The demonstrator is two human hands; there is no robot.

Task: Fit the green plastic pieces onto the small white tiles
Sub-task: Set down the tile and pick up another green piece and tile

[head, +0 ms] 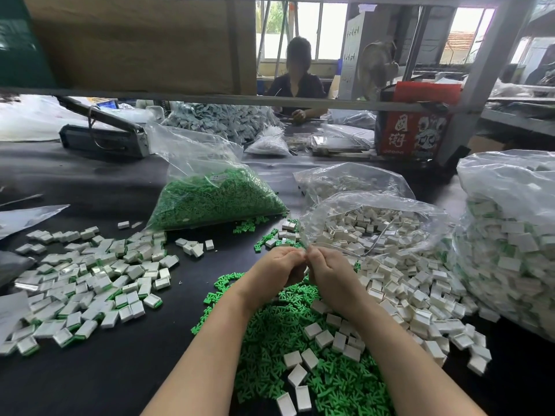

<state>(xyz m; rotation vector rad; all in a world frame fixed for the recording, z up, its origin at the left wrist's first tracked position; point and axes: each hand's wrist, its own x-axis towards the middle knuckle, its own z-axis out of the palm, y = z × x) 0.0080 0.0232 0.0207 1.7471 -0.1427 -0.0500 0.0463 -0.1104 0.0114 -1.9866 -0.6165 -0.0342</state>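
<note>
My left hand (274, 271) and my right hand (327, 276) meet fingertip to fingertip above the table's middle, fingers curled. They pinch a small white tile (306, 269) between them; only a sliver of it shows, and any green piece on it is hidden. Below my forearms lies a heap of loose green plastic pieces (282, 328) with a few white tiles (322, 339) on top. More white tiles (402, 283) spill from an open clear bag to the right. At the left spreads a pile of tiles fitted with green pieces (90, 283).
A clear bag full of green pieces (216, 199) stands behind the hands. A big bag of fitted tiles (510, 253) fills the right edge. Across the black table (120, 370) sits another person, with a red box (411, 133) and a grey tool (102, 139) at the back.
</note>
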